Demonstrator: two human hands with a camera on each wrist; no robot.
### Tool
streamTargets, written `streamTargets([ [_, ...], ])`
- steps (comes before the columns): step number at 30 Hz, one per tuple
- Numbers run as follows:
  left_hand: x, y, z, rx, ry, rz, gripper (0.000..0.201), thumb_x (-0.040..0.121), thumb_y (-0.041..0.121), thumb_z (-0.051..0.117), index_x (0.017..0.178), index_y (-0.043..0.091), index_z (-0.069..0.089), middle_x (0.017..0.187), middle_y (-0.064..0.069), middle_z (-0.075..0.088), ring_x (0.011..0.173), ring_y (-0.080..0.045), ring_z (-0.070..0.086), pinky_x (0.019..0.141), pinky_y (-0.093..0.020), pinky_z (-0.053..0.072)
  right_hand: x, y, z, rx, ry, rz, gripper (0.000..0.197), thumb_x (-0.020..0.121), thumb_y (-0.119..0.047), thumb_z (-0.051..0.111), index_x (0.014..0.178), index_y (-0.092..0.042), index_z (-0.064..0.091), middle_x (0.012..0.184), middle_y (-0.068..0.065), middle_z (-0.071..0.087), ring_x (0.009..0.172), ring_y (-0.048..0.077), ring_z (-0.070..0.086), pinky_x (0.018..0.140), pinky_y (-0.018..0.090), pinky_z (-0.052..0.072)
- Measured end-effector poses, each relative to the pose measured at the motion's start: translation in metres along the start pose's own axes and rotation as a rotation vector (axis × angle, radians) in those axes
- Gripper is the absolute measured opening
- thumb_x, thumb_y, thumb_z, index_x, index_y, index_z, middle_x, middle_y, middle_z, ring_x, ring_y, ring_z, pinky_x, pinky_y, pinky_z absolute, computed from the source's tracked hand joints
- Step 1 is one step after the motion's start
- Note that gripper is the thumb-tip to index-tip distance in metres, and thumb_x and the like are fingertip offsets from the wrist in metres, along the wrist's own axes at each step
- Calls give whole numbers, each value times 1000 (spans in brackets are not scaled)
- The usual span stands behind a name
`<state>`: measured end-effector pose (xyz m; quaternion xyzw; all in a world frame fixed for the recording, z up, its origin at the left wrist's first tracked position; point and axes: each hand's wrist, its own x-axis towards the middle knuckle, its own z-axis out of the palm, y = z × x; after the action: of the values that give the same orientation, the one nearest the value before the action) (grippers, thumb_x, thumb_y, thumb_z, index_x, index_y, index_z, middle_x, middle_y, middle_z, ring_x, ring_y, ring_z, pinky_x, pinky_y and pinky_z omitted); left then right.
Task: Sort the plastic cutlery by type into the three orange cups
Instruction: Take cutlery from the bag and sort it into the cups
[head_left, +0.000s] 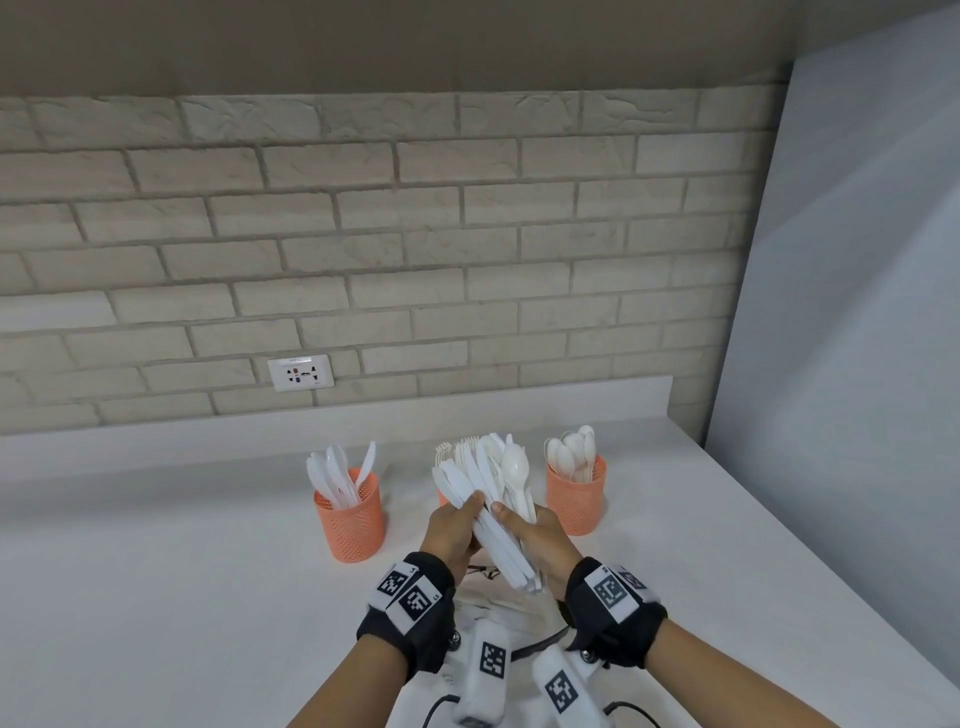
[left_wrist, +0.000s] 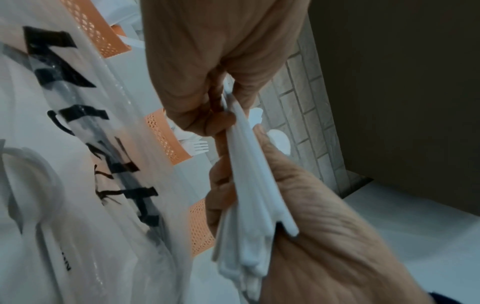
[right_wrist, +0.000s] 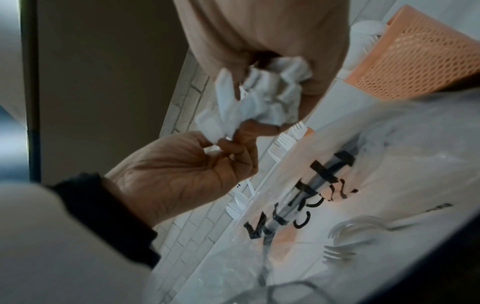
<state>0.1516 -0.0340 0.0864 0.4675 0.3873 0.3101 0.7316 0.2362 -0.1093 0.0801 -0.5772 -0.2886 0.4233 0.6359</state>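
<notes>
Both hands hold one bundle of white plastic cutlery (head_left: 491, 499) above the counter, its heads fanned upward. My left hand (head_left: 467, 512) pinches the bundle from the left; in the right wrist view its fingers (right_wrist: 233, 148) nip the handle ends (right_wrist: 259, 98). The right hand (head_left: 506, 519) grips it from the right, fingers curled round the handles (left_wrist: 249, 185). The left orange cup (head_left: 350, 514) holds knives. The right orange cup (head_left: 576, 493) holds spoons. The middle orange cup (head_left: 442, 499), mostly hidden behind the bundle, holds forks (left_wrist: 198, 147).
A clear plastic bag with black lettering (left_wrist: 78, 144) lies on the white counter (head_left: 156, 571) under my hands, with forks (right_wrist: 342, 234) and a spoon (left_wrist: 26, 185) on or in it. A brick wall with a socket (head_left: 300, 372) stands behind the cups. A pale panel (head_left: 857, 312) rises at the right.
</notes>
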Motion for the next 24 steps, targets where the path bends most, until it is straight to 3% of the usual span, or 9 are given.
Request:
streamTargets([
  [3,-1,-3,2,39,9,16,39,97,16,45,129,-6,47,123,-24,58,111,-36,57,96,-44,48,0,0,1,49,-16,-1,24,91,-19,58,112,-6,60,98,10,68,85,14,65,62,14,53],
  [10,-1,-7,6,141,5,45,36,98,16,43,127,-4,50,121,-23,60,110,-36,59,98,-46,47,1,2,1,79,11,1,30,87,-17,63,114,-4,60,98,11,67,83,14,65,65,17,53],
  [13,-3,-6,7,139,-6,42,35,98,15,40,127,-3,49,117,-21,61,102,-33,60,92,-43,50,1,3,1,85,32,0,31,89,-20,62,115,-4,59,102,12,67,84,14,65,64,16,53],
  [17,-6,-4,11,135,14,37,32,98,13,35,123,-1,49,99,-15,62,84,-26,60,72,-31,51,3,2,3,65,43,-3,34,88,-20,62,117,-1,60,107,16,68,90,20,66,67,19,53],
  [21,-9,-6,14,112,40,46,38,100,28,35,122,3,53,109,-17,63,96,-29,61,77,-34,52,4,-1,5,66,17,-10,37,86,-18,66,118,-1,60,109,17,68,97,27,67,77,29,56],
  [24,-9,-6,13,58,38,60,39,96,36,44,114,4,58,103,-17,66,91,-30,64,74,-33,54,4,-5,3,88,-1,7,33,85,-17,66,114,-1,62,96,16,70,78,22,70,61,26,56],
])
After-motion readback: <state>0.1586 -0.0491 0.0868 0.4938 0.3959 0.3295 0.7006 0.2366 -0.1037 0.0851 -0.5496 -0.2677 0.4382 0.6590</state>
